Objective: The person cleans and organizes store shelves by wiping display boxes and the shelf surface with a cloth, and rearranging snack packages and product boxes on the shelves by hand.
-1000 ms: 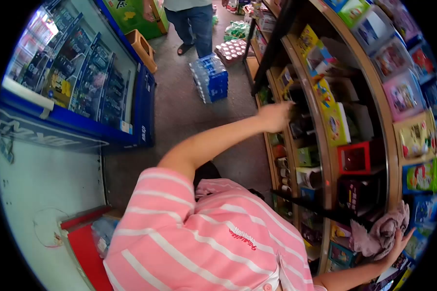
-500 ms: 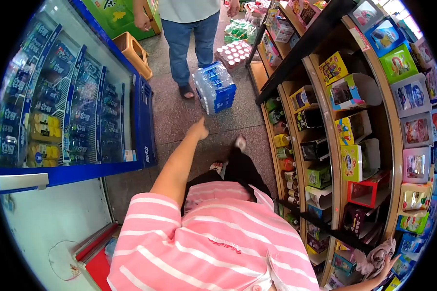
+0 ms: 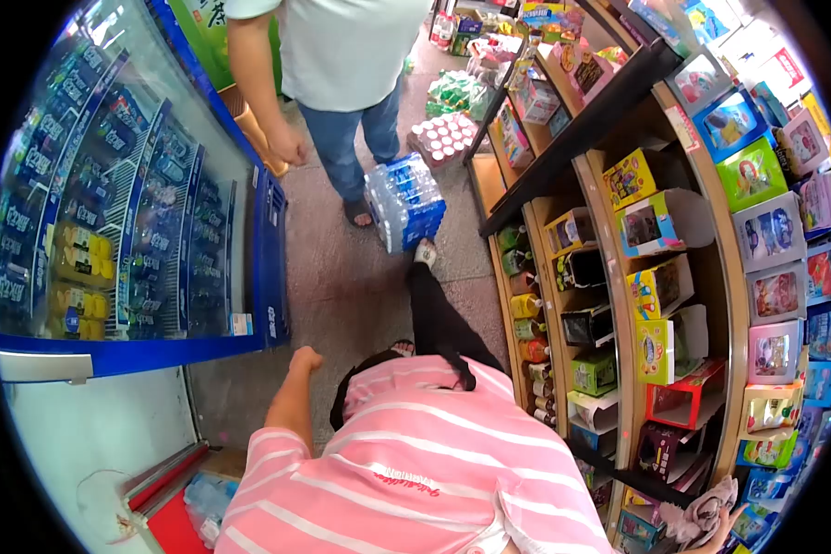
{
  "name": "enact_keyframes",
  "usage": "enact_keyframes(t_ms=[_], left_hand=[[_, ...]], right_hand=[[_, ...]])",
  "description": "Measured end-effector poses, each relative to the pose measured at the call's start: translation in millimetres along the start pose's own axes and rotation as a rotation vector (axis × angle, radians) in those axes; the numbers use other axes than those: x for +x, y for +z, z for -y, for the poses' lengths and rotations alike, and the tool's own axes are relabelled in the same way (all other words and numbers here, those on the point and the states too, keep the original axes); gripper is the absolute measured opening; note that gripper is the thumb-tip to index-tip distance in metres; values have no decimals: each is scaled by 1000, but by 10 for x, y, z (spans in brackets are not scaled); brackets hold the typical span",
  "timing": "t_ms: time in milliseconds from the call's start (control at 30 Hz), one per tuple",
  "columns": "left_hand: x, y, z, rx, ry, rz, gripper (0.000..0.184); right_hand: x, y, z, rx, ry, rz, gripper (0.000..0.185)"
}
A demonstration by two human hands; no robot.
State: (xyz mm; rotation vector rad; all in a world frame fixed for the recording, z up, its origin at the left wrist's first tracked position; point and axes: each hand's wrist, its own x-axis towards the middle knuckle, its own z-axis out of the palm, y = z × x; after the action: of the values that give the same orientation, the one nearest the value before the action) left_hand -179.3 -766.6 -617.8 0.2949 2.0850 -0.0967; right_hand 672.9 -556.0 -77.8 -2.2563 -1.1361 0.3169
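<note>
My left hand hangs low beside the striped pink shirt, with its fingers curled and nothing seen in it. At the lower right, my right hand holds a crumpled pinkish-grey cloth against the shelf front; part of that hand is cut off by the view's edge. A blue and clear shrink-wrapped pack of bottles stands on the floor ahead. My forward shoe is at the pack's near edge.
Another person in a light shirt and jeans stands behind the pack. A glass-door drinks fridge lines the left; shelves with boxed snacks line the right. Behind are a wrapped pack of cans and a stool.
My left hand has swung from the shelf side, past pointing at the pack, back to my left. A foot has stepped up to the pack. The other person is nearer.
</note>
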Motion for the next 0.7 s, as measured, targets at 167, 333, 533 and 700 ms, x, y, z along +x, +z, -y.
enact_keyframes(t_ms=[167, 333, 533, 700], left_hand=[[-48, -297, -793, -50, 189, -129, 42], [-464, -584, -1593, -13, 399, -227, 38], [-280, -145, -1933, 211, 551, -131, 35], [-350, 266, -2045, 423, 598, 0, 36]], right_hand=[[-34, -49, -38, 16, 10, -1, 96], [88, -134, 67, 27, -20, 4, 95], [71, -159, 299, 26, -4, 2, 94], [-12, -132, 503, 21, 17, 8, 94]])
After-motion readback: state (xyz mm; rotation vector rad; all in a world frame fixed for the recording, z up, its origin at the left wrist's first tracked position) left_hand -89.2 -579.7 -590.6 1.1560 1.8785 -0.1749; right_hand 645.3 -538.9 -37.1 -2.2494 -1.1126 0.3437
